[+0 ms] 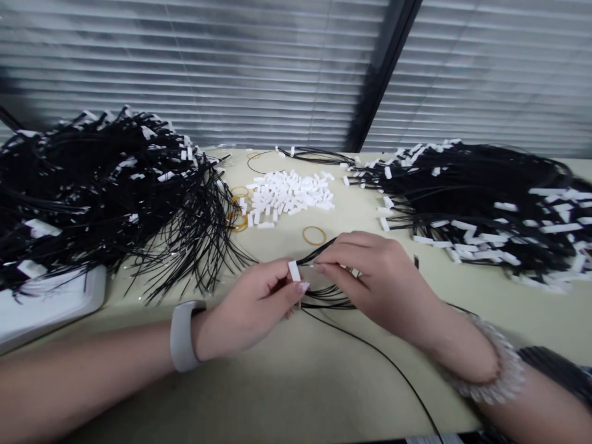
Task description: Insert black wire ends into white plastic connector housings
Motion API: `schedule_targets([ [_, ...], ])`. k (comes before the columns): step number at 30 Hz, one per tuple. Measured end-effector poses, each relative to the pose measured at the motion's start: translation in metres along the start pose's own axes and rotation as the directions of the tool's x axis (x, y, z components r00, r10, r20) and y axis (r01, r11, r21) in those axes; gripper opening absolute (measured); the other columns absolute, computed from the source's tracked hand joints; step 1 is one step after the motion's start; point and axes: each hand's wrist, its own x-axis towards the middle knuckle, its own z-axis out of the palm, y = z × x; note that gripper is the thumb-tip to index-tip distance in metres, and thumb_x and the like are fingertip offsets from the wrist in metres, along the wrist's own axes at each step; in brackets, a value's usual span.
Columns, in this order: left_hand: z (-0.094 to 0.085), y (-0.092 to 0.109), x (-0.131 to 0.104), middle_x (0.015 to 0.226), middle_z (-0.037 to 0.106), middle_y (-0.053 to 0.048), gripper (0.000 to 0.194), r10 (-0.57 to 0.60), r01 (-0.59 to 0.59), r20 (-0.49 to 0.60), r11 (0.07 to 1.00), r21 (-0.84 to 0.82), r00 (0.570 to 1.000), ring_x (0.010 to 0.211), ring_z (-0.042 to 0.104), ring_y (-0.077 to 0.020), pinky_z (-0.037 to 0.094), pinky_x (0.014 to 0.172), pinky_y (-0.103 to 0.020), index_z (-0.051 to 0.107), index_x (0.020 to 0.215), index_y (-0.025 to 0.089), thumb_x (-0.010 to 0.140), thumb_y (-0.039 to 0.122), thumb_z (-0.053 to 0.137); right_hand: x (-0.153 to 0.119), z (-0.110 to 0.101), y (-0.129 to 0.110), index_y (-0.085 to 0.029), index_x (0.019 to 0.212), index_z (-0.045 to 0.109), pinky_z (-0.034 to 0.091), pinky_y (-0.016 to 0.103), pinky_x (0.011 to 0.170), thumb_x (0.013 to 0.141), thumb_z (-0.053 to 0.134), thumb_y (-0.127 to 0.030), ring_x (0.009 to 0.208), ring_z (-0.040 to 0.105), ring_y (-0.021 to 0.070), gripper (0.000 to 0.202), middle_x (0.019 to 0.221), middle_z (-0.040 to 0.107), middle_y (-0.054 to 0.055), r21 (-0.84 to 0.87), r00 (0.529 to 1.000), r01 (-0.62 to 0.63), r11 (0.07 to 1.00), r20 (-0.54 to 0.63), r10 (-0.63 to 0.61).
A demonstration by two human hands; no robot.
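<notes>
Between thumb and forefinger, my left hand (261, 299) pinches a small white plastic connector (294, 271). Several black wires (317, 251) run from the connector's side toward my right hand. My right hand (374, 274) is closed in a pinch just right of the connector, its fingertips on what looks like a thin wire end; the tip is too small to make out fully. More black wires (330, 299) pass below and behind my right hand. One loose black wire (383, 357) curves down to the table's front edge.
A heap of white connectors (291, 194) lies mid-table, with yellow rubber bands (314, 235) around it. Large piles of black wires with white connectors stand left (92, 185) and right (490, 191). A white tray (87, 302) sits at left. Blinds (208, 74) cover the window behind.
</notes>
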Motion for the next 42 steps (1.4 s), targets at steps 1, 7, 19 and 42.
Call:
schedule_targets([
  [1,0.0,0.0,0.0,0.058,0.049,0.004,0.023,0.002,-0.002,0.002,1.0,0.001,1.0,0.053,0.042,-0.0079,0.036,0.05,-0.019,0.047,0.067,0.016,0.088,0.026,0.042,0.0,0.0,0.0,-0.017,0.077,0.062,0.036,0.026,0.065,0.085,0.048,-0.021,0.067,0.049,0.0107,0.018,0.07,0.058,0.0,-0.019,1.0,0.015,1.0,-0.011,-0.015],
  [7,0.001,0.0,-0.001,0.058,0.046,0.004,0.024,-0.007,0.007,0.004,1.0,0.02,1.0,0.053,0.04,-0.0076,0.034,0.049,-0.019,0.045,0.066,0.016,0.088,0.026,0.041,-0.001,0.004,-0.002,-0.017,0.08,0.061,0.034,0.025,0.066,0.084,0.053,-0.025,0.066,0.047,0.0102,0.012,0.069,0.055,-0.001,-0.019,0.998,0.055,0.998,0.018,-0.055],
  [19,0.003,0.006,-0.001,0.056,0.041,0.006,0.022,0.027,-0.019,-0.03,0.973,0.232,0.999,0.051,0.036,-0.0069,0.031,0.049,-0.02,0.041,0.064,0.017,0.086,0.02,0.04,-0.005,0.011,-0.009,-0.016,0.071,0.057,0.029,0.026,0.057,0.082,0.044,-0.015,0.061,0.046,0.0131,0.017,0.066,0.055,0.001,-0.283,0.999,0.037,0.958,-0.024,-0.045],
  [42,0.009,0.008,-0.005,0.062,0.05,0.003,0.019,0.07,-0.021,-0.074,0.854,0.52,0.995,0.056,0.044,-0.0106,0.032,0.052,-0.024,0.041,0.068,0.018,0.087,0.02,0.037,-0.006,0.01,-0.018,-0.017,0.063,0.053,0.022,0.029,0.052,0.076,0.041,-0.01,0.052,0.04,0.0142,0.019,0.058,0.051,0.002,-0.389,0.996,0.085,0.917,0.006,-0.09],
])
